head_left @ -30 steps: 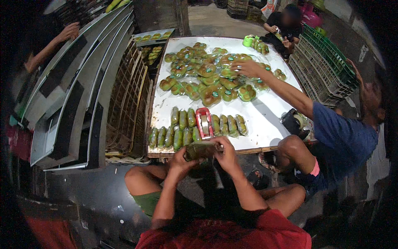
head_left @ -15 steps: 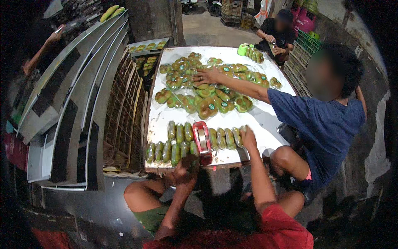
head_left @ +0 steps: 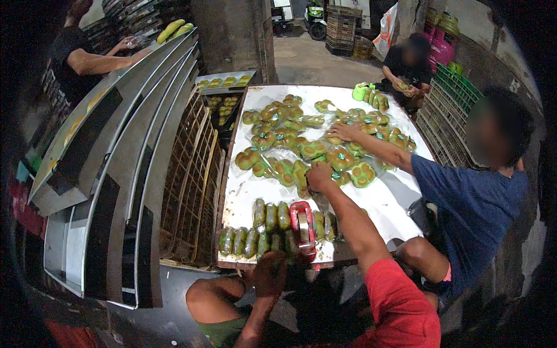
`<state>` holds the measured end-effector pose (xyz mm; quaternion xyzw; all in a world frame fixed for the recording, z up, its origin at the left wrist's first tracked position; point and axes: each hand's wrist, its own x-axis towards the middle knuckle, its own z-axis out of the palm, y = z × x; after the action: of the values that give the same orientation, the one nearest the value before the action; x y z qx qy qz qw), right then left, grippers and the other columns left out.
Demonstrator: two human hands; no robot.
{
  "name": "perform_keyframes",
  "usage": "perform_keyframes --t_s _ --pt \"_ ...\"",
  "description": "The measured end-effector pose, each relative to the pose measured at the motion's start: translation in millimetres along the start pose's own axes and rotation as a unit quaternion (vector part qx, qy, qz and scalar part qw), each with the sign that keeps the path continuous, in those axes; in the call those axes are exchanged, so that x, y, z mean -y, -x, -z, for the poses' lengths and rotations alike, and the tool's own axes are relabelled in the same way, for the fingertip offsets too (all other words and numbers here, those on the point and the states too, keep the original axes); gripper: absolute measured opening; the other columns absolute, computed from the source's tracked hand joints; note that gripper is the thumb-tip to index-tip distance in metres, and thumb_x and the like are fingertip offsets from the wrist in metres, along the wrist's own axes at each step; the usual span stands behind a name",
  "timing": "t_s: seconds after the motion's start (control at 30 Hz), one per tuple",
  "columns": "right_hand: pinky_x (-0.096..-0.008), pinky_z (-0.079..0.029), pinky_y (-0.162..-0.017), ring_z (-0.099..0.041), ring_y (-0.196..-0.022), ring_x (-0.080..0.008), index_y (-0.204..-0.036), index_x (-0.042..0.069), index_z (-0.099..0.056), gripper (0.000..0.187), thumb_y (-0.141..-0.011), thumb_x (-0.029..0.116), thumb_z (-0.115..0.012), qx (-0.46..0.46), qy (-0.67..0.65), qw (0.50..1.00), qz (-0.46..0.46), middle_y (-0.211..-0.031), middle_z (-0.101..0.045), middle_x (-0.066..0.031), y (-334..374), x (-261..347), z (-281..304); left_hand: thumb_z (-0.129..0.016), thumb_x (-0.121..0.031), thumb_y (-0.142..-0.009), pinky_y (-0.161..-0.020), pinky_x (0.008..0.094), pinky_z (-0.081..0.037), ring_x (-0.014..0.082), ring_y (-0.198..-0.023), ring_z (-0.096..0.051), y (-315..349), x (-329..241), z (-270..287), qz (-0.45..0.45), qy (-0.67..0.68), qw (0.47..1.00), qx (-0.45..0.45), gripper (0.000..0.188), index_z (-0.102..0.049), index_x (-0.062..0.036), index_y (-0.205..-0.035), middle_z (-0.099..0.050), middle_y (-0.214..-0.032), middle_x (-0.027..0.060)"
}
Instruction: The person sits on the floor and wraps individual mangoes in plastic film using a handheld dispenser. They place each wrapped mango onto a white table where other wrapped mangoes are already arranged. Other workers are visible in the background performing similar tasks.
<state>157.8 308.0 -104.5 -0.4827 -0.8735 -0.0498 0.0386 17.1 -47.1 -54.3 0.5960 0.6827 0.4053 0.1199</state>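
Observation:
My right hand (head_left: 319,177) is stretched over the table, its fingers curled onto a clear-bagged green-and-brown bun (head_left: 301,175) at the near edge of a spread of such buns. Low at the front edge hangs my left hand (head_left: 270,271), in shadow; its fingers are too dark to read. Just beyond it lie rows of wrapped green oblong rolls (head_left: 250,242). A red tape dispenser (head_left: 303,227) stands among these rolls, and my right forearm partly covers those on its right.
A co-worker in blue (head_left: 476,191) reaches a hand (head_left: 346,131) onto the bagged buns. Metal trays (head_left: 125,191) and a brown crate (head_left: 188,191) flank the white table (head_left: 235,194) on the left. Another person (head_left: 409,66) sits at the far right, beside stacked crates (head_left: 444,119).
My right hand has gone from the rolls right of the tape dispenser forward to the bagged buns. The co-worker's hand has shifted right across the buns. The view has tilted up.

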Motion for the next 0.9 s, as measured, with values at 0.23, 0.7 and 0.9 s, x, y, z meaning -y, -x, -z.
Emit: perform_keyframes --t_s 0.23,0.7,0.9 --pt "-0.0354 -0.043 -0.097 -0.055 -0.114 -0.0276 -0.122 0.001 -0.055 0.06 -0.068 0.011 -0.078 -0.032 -0.529 0.848 -0.031 -0.116 -0.061 -0.0161 147.0 86.5 131.0 -0.075 -0.022 -0.076 -0.087 0.0375 -0.05 0.0304 -0.098 -0.064 10.2 17.7 14.3 0.049 0.004 0.994 -0.094 0.042 -0.063 -0.0061 -0.113 -0.066 -0.107 0.0152" --pt "-0.028 -0.04 -0.064 -0.049 -0.071 -0.0117 -0.083 -0.003 -0.058 0.007 -0.086 0.003 -0.06 -0.159 -0.657 0.73 -0.102 -0.073 -0.052 -0.0049 286.0 143.7 119.2 -0.072 -0.023 -0.084 -0.074 0.0307 -0.051 0.0156 -0.086 -0.061 26.2 -36.7 30.9 0.267 0.331 0.888 0.174 0.034 -0.063 -0.0011 -0.108 -0.067 -0.099 0.007" --pt "-0.031 -0.047 -0.074 -0.059 -0.083 -0.0157 -0.103 0.001 -0.064 0.029 -0.098 0.025 -0.049 -0.062 -0.713 0.682 -0.15 -0.089 -0.064 -0.008 301.6 149.7 113.6 -0.057 -0.015 -0.09 -0.085 0.0326 -0.049 0.0203 -0.095 -0.061 49.3 -16.2 18.0 0.25 0.336 0.903 0.093 0.026 -0.062 -0.0004 -0.112 -0.065 -0.108 0.0113"
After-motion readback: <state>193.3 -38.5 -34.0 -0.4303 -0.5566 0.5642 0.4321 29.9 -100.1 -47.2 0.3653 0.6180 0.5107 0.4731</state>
